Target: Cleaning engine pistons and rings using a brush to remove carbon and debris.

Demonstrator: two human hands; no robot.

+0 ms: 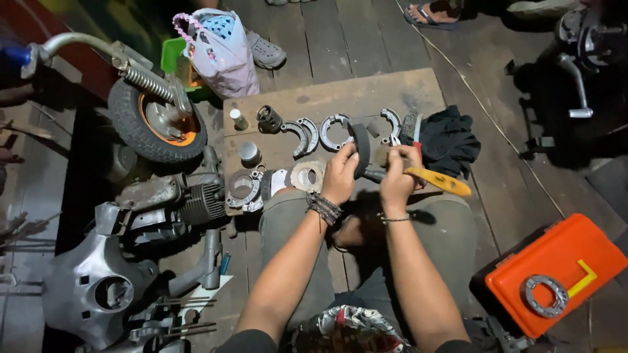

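My left hand (pixel 341 174) grips a dark curved brake shoe (pixel 361 149), held on edge above a wooden board (pixel 327 98). My right hand (pixel 398 175) holds a brush with a yellow handle (pixel 438 181) against that shoe; the bristle end is hidden behind my fingers. Both hands hover over my knees. On the board beyond lie several other brake shoes (pixel 302 134), a round metal plate (pixel 307 175) and a small cylinder part (pixel 269 119).
A dismantled scooter engine (pixel 173 199), wheel with tyre (pixel 154 124) and grey body shell (pixel 91 287) lie at the left. An orange toolbox (pixel 556 274) with a ring on it sits at the right. A black cloth (pixel 448 140) and other people's feet (pixel 265 51) are beyond.
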